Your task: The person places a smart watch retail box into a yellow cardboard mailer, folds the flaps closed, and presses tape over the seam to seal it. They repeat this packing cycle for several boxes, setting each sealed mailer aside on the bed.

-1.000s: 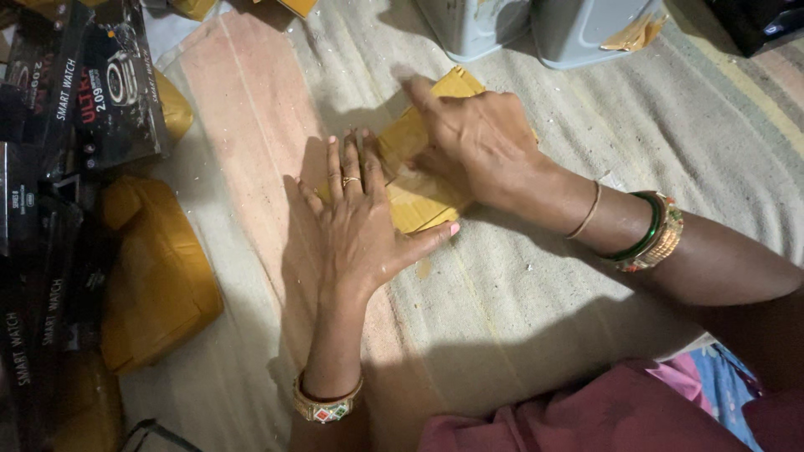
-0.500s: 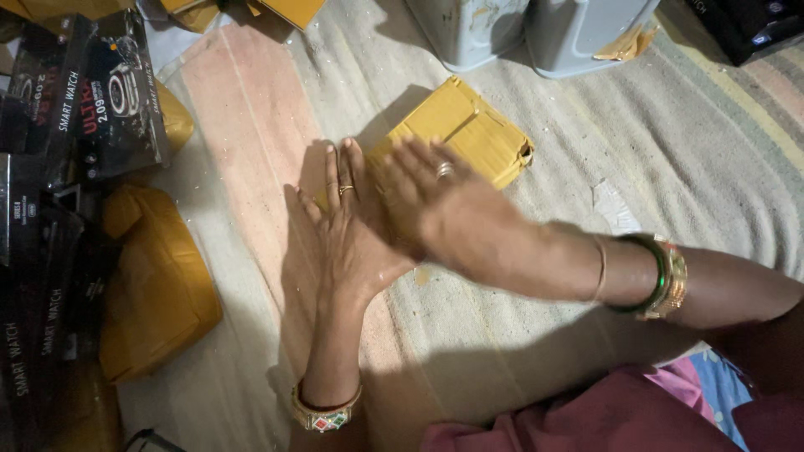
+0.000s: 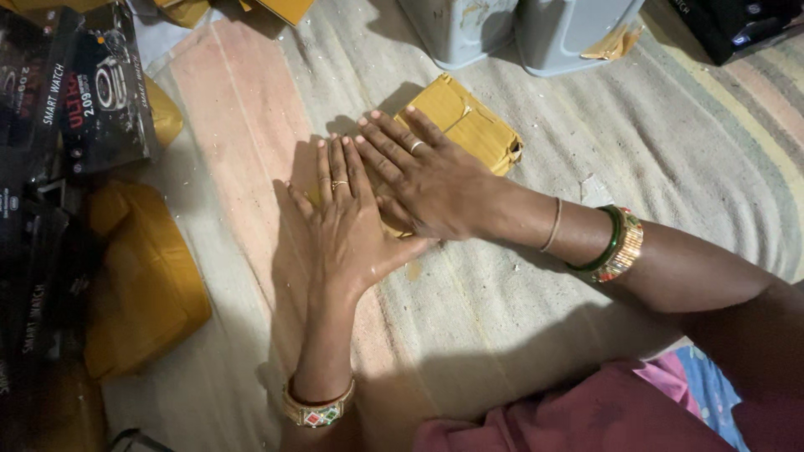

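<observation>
My left hand [image 3: 347, 230] and right hand [image 3: 427, 188] lie flat, fingers straight and nearly together, pressing the yellow packet [image 3: 469, 125] into the mat [image 3: 519, 335] so it stays flattened.

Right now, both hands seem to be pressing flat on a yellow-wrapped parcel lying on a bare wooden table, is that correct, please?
Not quite: the head view shows the left hand and the right hand flat on the yellow-wrapped parcel, but it lies on a striped woven mat, not a bare wooden table.
</observation>
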Demonstrator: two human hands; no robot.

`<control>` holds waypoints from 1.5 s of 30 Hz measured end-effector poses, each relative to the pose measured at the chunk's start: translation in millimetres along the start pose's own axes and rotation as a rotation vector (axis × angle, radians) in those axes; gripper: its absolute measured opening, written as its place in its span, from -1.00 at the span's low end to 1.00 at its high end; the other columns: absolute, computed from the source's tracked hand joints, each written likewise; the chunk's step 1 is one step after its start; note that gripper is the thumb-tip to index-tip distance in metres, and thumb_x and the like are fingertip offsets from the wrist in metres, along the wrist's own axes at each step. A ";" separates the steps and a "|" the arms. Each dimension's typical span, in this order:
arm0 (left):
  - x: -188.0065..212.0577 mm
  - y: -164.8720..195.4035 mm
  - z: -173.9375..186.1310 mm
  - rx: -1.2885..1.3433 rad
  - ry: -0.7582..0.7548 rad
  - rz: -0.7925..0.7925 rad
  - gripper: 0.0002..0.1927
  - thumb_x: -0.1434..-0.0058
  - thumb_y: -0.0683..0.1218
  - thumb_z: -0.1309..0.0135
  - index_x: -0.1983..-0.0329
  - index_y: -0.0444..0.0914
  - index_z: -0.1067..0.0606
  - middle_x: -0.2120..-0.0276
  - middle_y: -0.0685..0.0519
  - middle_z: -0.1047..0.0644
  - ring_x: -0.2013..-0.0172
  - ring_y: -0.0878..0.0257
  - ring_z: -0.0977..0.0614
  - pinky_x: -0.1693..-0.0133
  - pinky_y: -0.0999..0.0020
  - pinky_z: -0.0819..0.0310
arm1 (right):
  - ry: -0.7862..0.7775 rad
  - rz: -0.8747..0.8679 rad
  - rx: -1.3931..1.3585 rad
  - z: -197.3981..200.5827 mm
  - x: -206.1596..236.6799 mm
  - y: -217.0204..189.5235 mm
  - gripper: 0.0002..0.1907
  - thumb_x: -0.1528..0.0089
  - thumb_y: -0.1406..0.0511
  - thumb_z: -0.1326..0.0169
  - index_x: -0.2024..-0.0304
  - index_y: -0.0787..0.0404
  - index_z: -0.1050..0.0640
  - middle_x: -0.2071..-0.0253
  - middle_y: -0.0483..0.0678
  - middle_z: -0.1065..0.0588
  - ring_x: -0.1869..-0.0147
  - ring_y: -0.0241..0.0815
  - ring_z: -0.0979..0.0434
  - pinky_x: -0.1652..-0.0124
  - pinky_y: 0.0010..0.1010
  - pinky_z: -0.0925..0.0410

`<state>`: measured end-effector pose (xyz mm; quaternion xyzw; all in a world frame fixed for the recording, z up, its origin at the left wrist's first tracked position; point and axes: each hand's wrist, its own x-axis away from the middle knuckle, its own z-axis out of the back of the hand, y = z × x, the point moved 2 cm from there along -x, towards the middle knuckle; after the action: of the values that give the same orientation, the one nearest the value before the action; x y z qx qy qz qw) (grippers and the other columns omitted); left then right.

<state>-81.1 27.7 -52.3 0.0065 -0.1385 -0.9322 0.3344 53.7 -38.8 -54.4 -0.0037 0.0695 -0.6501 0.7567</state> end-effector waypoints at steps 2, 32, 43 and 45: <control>0.3 0.7 0.5 -0.001 0.034 -0.023 0.70 0.44 0.62 -0.32 -0.50 -0.41 0.23 -0.51 -0.24 0.19 -0.51 -0.03 0.26 -0.31 -0.53 0.52 | -0.008 -0.006 0.028 2.9 -3.7 1.0 -0.23 -0.39 -0.02 0.42 -0.50 0.34 0.04 -0.54 0.17 0.09 -0.63 0.07 0.33 -0.45 0.04 0.37; -13.0 -34.4 -29.2 0.665 0.666 -0.027 -0.43 -0.18 -0.06 -0.37 -0.18 -0.36 -0.43 -0.22 -0.30 -0.41 -0.26 -0.15 -0.40 -0.29 -0.02 -0.24 | 0.180 0.023 -0.764 1.5 0.6 107.2 -0.47 -0.47 0.24 0.13 -0.48 0.22 -0.22 -0.56 0.16 -0.08 -0.66 0.09 0.04 -0.51 -0.17 0.07; -9.9 -24.2 -13.7 0.164 0.518 -0.026 -0.54 -0.38 0.13 -0.09 -0.18 -0.26 -0.46 -0.29 -0.27 -0.37 -0.39 -0.23 -0.21 -0.39 -0.22 -0.06 | 0.144 0.067 -0.664 -4.6 -0.6 109.8 -0.54 -0.49 0.28 0.17 -0.43 0.27 -0.28 -0.57 0.24 0.03 -0.66 0.20 0.07 -0.49 -0.14 0.01; -15.6 -21.4 -10.4 0.055 0.410 0.042 -0.42 -0.39 0.27 0.12 -0.24 -0.22 -0.42 -0.34 -0.27 -0.31 -0.43 -0.25 -0.09 -0.34 -0.43 0.21 | 0.146 0.045 -0.643 -5.3 -1.6 109.2 -0.53 -0.48 0.27 0.17 -0.41 0.29 -0.29 -0.55 0.26 0.02 -0.62 0.23 0.00 -0.45 -0.16 -0.05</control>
<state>-81.2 50.6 -69.2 0.2023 -0.0930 -0.9000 0.3747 160.2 -19.8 -70.0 -0.1943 0.3251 -0.5766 0.7239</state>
